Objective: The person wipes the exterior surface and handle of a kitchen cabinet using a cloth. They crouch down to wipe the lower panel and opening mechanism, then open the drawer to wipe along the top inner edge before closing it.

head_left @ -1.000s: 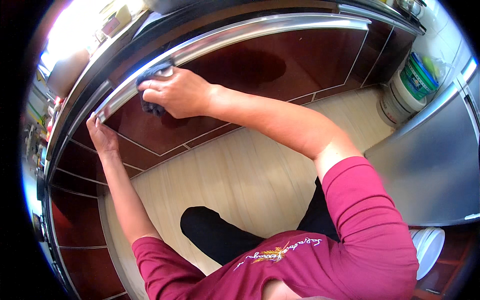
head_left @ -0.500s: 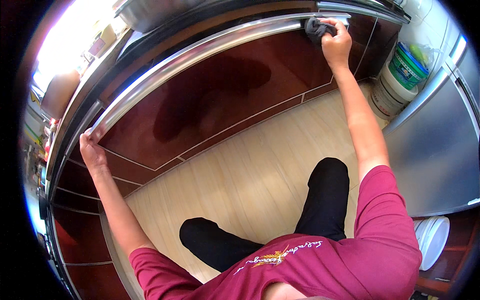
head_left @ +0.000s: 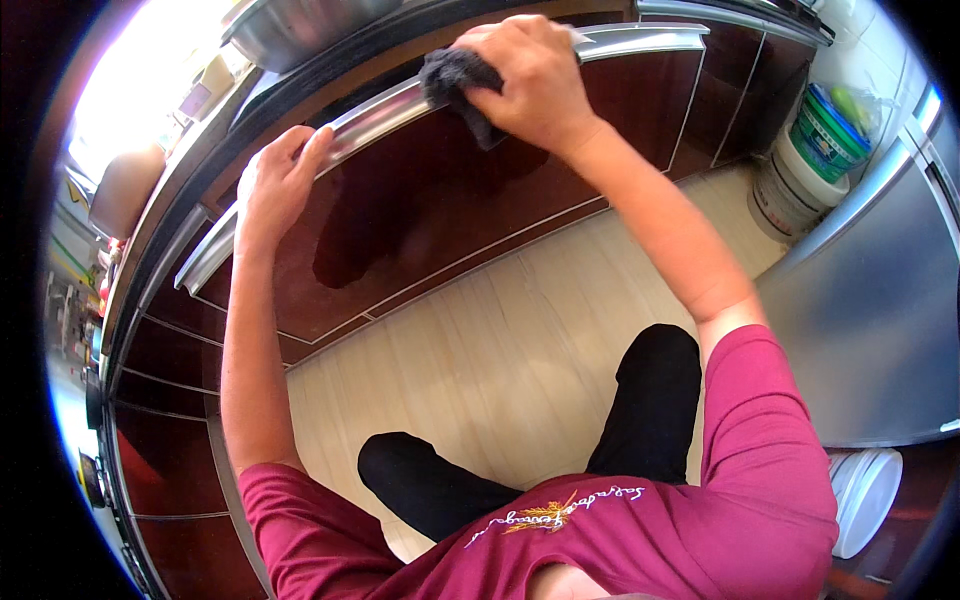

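A long silver handle rail [head_left: 645,40] runs along the top edge of a dark red drawer front [head_left: 400,190]. My right hand [head_left: 535,80] is closed round a dark grey cloth [head_left: 460,78] and presses it onto the rail near its middle. Part of the cloth hangs down over the drawer front. Left of it, my left hand [head_left: 275,185] is curled over the same rail, thumb toward the cloth; its fingertips are hidden behind the metal. Darker, wet-looking patches mark the drawer front below.
A metal basin [head_left: 300,30] stands on the counter above. Stacked tubs [head_left: 800,185] sit in the far right corner beside a silver fridge door [head_left: 870,320]. White lids or tubs [head_left: 868,500] lie at the lower right. My knees are bent over the pale floor [head_left: 500,330].
My right hand has slid the cloth leftward along the rail, from its right end to near the middle. My left hand has shifted right, away from the rail's left end.
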Action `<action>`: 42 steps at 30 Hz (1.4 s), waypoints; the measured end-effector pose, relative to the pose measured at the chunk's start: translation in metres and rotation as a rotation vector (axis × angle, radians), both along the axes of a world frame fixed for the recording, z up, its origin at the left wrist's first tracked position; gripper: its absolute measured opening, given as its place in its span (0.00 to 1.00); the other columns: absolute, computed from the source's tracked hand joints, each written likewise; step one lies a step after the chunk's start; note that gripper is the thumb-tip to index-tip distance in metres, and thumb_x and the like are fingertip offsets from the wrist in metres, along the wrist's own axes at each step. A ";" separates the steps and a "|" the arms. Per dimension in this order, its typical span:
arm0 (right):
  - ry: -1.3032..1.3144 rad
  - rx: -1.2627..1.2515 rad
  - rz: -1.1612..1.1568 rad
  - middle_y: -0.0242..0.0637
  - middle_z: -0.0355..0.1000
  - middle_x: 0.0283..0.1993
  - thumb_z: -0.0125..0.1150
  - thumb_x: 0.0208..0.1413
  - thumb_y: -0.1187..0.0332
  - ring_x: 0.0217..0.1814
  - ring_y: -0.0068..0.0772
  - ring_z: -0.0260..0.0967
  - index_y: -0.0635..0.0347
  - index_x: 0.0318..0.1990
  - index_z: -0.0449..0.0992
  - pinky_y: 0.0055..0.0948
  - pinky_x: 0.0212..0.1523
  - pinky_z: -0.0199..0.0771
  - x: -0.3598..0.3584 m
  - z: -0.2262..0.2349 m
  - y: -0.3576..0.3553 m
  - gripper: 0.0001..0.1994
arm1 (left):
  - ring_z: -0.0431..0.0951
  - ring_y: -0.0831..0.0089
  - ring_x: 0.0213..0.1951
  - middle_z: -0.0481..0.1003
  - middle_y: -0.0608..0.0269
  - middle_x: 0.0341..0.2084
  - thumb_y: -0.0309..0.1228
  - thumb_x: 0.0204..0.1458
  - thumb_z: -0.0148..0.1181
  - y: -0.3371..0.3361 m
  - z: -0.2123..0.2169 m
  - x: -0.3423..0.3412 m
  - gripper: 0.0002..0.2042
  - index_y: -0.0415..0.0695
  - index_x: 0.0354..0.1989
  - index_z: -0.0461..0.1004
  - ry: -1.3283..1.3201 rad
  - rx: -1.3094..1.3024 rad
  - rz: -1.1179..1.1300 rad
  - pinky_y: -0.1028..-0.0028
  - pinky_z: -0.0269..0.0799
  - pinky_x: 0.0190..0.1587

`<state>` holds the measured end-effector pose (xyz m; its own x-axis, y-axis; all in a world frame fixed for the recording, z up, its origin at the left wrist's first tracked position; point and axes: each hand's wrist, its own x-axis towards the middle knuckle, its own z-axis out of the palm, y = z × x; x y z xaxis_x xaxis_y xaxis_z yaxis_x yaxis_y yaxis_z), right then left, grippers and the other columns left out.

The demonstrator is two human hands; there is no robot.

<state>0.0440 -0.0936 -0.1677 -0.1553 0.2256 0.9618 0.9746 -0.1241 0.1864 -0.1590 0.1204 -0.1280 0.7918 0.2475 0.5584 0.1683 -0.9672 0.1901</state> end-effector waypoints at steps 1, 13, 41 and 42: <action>0.020 -0.011 -0.047 0.32 0.74 0.41 0.68 0.36 0.68 0.47 0.39 0.67 0.53 0.40 0.75 0.36 0.51 0.64 0.005 0.005 -0.011 0.18 | 0.76 0.60 0.30 0.76 0.56 0.25 0.49 0.56 0.50 0.000 -0.001 0.002 0.19 0.45 0.35 0.77 -0.033 0.012 -0.006 0.67 0.68 0.35; 0.333 -0.326 0.250 0.37 0.75 0.39 0.65 0.39 0.66 0.44 0.41 0.72 0.56 0.39 0.76 0.37 0.49 0.68 0.017 0.024 0.004 0.16 | 0.77 0.59 0.31 0.76 0.58 0.25 0.49 0.55 0.52 -0.010 -0.004 0.002 0.18 0.46 0.33 0.77 -0.047 0.085 0.085 0.67 0.68 0.36; 0.337 -0.154 -0.100 0.29 0.76 0.40 0.66 0.43 0.59 0.53 0.41 0.68 0.48 0.40 0.79 0.41 0.60 0.57 0.121 0.012 -0.112 0.14 | 0.76 0.59 0.31 0.75 0.57 0.25 0.48 0.55 0.53 -0.007 -0.008 0.007 0.18 0.45 0.34 0.76 -0.086 0.092 0.066 0.67 0.68 0.36; 0.377 -0.090 -0.065 0.29 0.76 0.40 0.65 0.44 0.59 0.53 0.40 0.67 0.47 0.40 0.78 0.42 0.62 0.54 0.128 0.007 -0.111 0.14 | 0.76 0.59 0.31 0.75 0.57 0.24 0.48 0.55 0.53 -0.007 -0.007 0.007 0.18 0.45 0.33 0.76 -0.096 0.091 0.065 0.67 0.68 0.35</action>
